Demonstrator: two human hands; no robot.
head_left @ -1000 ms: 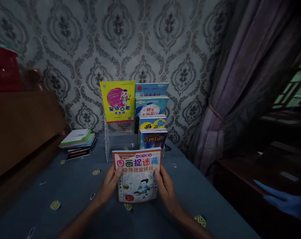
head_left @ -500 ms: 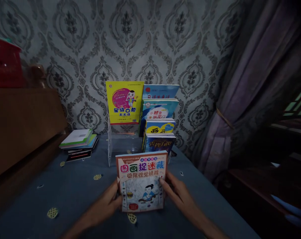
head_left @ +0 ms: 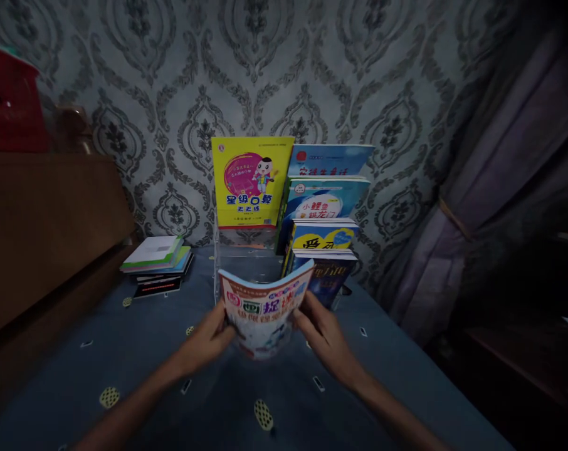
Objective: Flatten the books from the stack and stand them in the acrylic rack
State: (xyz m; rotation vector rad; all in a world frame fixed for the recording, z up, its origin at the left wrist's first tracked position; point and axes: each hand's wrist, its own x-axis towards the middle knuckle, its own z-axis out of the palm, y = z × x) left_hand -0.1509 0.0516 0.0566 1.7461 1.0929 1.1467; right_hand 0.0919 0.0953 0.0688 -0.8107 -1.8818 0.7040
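A thin paperback picture book (head_left: pixel 265 319) is held upright between my hands, its cover bowed inward and somewhat blurred. My left hand (head_left: pixel 213 335) grips its left edge, thumb on the front. On the right edge my right hand (head_left: pixel 319 329) is closed the same way. Just behind it stands a clear acrylic book rack (head_left: pixel 217 263). A yellow workbook (head_left: pixel 251 181) rests on the rack's upper left. Along the right side, blue-covered books (head_left: pixel 328 200), a yellow and blue book (head_left: pixel 324 237) and dark blue books (head_left: pixel 333 275) stand in tiers.
A stack of books (head_left: pixel 157 254) lies on the blue patterned cloth (head_left: pixel 138 357) at left. Beyond it are a brown wooden cabinet (head_left: pixel 49 219) and a red container (head_left: pixel 11 100). Patterned wallpaper (head_left: pixel 180 81) is behind, and a tied curtain (head_left: pixel 444 263) hangs at right.
The picture book has moved up and away toward the rack, and its cover has gone from flat to bowed. Both hands moved with it. The camera view has shifted slightly.
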